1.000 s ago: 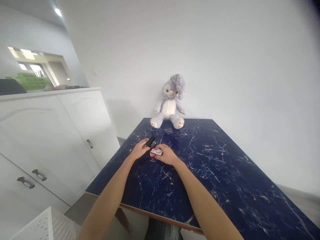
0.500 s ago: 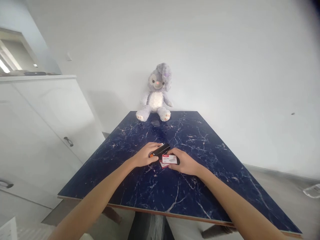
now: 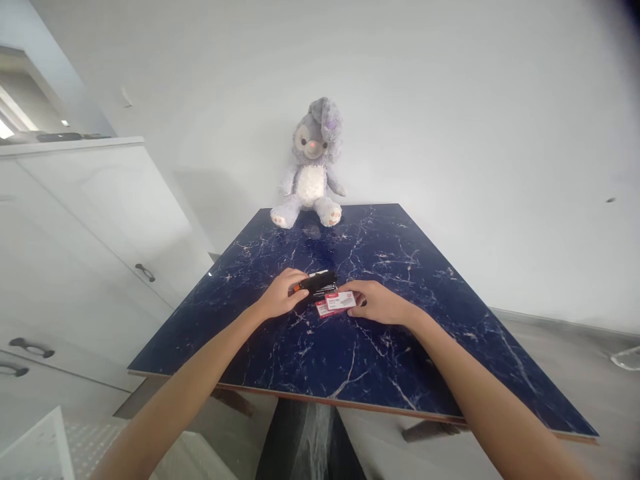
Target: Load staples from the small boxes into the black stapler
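Observation:
My left hand (image 3: 284, 293) is closed around the rear of a black stapler (image 3: 323, 283), which has an orange bit near my fingers. A white piece shows behind the stapler's far side. My right hand (image 3: 383, 303) pinches the right end of a small red-and-white staple box (image 3: 341, 301) between thumb and fingers. A second red-and-white box (image 3: 323, 310) lies partly under the first, to its left. Both boxes are just in front of the stapler, over the middle of the table.
A dark blue marble-patterned table (image 3: 300, 360) is in front of me. A grey-purple plush toy (image 3: 311, 180) sits at its far edge against the wall. White cabinets (image 3: 100, 213) stand to the left, and a clear plastic item (image 3: 626, 359) lies on the floor at right.
The stapler has turned a little more level and its side shows more. The staple box in my right hand has shifted slightly away from the other box. The camera view has tipped down.

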A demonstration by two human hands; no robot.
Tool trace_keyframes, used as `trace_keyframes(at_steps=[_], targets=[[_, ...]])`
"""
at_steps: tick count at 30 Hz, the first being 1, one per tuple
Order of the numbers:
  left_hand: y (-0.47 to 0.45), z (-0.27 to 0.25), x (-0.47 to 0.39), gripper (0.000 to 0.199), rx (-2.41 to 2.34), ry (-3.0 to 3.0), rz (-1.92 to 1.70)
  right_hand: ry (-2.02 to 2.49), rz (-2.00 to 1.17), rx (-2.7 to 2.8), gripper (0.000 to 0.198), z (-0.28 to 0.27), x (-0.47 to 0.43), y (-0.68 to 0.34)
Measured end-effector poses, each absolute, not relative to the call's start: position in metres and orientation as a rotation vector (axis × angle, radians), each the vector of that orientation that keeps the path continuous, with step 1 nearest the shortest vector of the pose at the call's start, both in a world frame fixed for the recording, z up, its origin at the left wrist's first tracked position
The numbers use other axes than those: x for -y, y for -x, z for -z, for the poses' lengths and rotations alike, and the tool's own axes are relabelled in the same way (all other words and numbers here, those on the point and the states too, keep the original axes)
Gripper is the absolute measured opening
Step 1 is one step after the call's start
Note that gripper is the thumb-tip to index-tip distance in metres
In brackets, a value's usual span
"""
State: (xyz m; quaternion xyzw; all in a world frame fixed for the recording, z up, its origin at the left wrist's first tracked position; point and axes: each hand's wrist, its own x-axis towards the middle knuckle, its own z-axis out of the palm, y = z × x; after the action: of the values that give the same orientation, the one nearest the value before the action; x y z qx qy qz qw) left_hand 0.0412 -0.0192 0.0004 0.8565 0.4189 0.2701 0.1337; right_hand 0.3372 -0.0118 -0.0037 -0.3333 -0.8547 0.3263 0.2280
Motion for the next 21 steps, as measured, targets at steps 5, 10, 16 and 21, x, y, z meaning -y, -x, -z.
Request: trace_keyframes(at_steps=[5,10,16,21], targets=[[-0.038,0.008,0.020,0.037,-1.352,-2.417,-0.861,0.939,-0.874,2.342,0.043,0.002,0.014,-0.336],[-0.030,0.008,0.019,0.038,-1.323,-2.422,-0.835,0.923,-0.864,2.414,0.033,0.000,0.016,-0.334],[-0.008,0.004,0.010,0.030,-1.302,-2.297,-0.771,0.902,-0.801,2.344,0.024,0.004,0.016,-0.330],[0.001,0.008,0.002,0.032,-1.293,-2.229,-0.715,0.979,-0.828,2.242,0.019,0.010,0.015,-0.326]])
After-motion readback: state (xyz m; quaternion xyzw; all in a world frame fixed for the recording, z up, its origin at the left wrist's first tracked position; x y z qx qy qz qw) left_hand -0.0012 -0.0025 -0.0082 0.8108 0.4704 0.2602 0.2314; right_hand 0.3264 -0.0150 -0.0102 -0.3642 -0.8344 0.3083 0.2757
